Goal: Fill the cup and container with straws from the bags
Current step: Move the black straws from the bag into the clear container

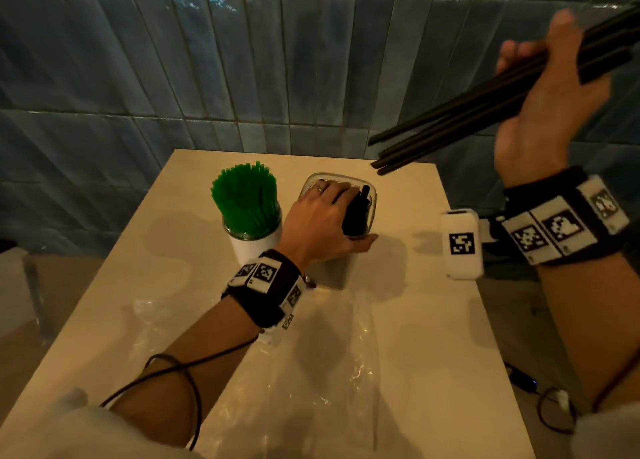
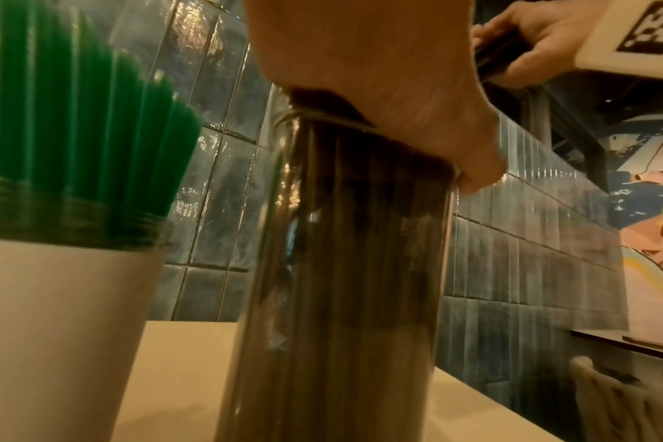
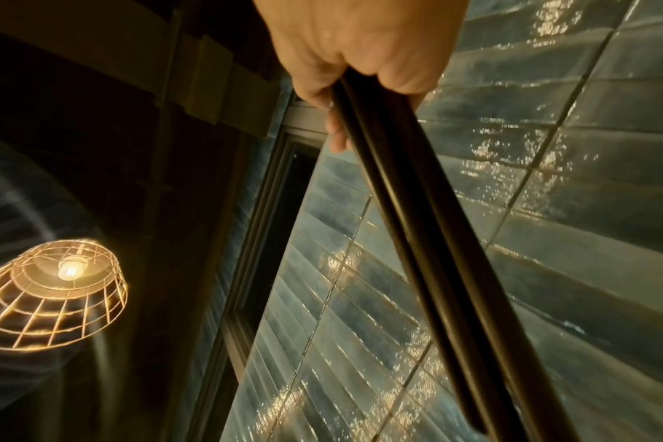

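A white cup point(image 1: 254, 247) point(image 2: 57, 314) packed with green straws point(image 1: 244, 202) point(image 2: 76, 134) stands on the pale table point(image 1: 433, 354). Right of it is a tall clear container point(image 1: 332, 271) point(image 2: 341, 284) partly filled with black straws point(image 1: 356, 212). My left hand point(image 1: 322, 223) point(image 2: 379, 74) covers its mouth, fingers curled round those straw tops, thumb against the front wall. My right hand point(image 1: 550, 112) point(image 3: 360, 45), raised at upper right, grips a bundle of black straws point(image 1: 450, 126) point(image 3: 436, 254) slanting down-left, with their ends above and right of the container.
Crumpled clear plastic bags point(image 1: 311, 372) lie flat on the near half of the table. Blue tiled wall point(image 1: 242, 60) rises right behind the table. A cable point(image 1: 519, 379) lies on the floor beyond the right edge. A wire-shade lamp point(image 3: 54, 293) hangs overhead.
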Demonstrator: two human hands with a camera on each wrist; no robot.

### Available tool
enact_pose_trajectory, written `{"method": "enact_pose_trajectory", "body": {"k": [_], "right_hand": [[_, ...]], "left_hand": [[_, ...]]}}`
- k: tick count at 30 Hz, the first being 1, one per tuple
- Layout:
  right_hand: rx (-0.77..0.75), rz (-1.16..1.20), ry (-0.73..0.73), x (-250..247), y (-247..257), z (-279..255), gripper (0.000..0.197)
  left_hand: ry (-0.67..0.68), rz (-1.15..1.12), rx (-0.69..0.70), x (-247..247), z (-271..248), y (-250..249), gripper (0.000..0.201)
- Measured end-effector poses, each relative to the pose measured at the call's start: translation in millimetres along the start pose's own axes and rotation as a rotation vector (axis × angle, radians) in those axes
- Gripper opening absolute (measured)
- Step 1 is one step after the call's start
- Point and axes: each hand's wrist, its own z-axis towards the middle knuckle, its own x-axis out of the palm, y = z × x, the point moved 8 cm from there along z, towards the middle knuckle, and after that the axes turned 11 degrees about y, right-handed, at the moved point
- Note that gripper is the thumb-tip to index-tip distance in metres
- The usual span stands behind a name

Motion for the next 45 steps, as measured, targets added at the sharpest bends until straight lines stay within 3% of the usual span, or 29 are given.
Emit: {"method": "enact_pose_trajectory", "body": {"k": [3,9,22,35,43,45], "right_hand": [[0.086,0.009,0.021,13,-22,0,0.010],[0.194,-0.105,0.113,29,-56,-5,0.007],[0.168,-0.243,0.193,39,-58,-17,0.008],[0.118,-0.258,0.511,75,-59,-52,0.011],[0.145,-0.364,0.451,70,-62,-38,0.009],[0.146,-0.390,0.420,64,-63,-32,0.011]], "left_hand": [[-0.005,-0.020,-0.007,1,-6,0,0.088],[-0.172,-0.008,0.089,-1,-16,-5,0.084],[-0.158,-0.028,0.059,-2,-15,-4,0.084],[-0.153,-0.038,0.032,0,-13,-1,0.083],[-0.152,-0.029,0.030,-3,-13,-3,0.085],[-0.069,-0.039,-0.001,-1,-12,-3,0.088]]}}
